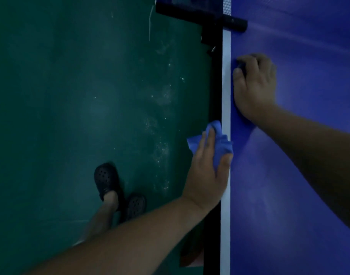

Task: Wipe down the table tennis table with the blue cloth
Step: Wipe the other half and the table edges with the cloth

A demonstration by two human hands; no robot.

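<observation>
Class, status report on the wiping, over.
Left hand grips blue cloth at white edge line. Right hand rests on tabletop. Net clamp ahead on edge.

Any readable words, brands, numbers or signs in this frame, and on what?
None can be read. The table tennis table, its white edge line, the black net clamp, the blue cloth and the dark clogs show no lettering. The picture is dim and blurred, so fine print could be missed.

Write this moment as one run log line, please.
left hand: grips blue cloth at white edge line | right hand: rests on table top | step: edge wipe
</observation>
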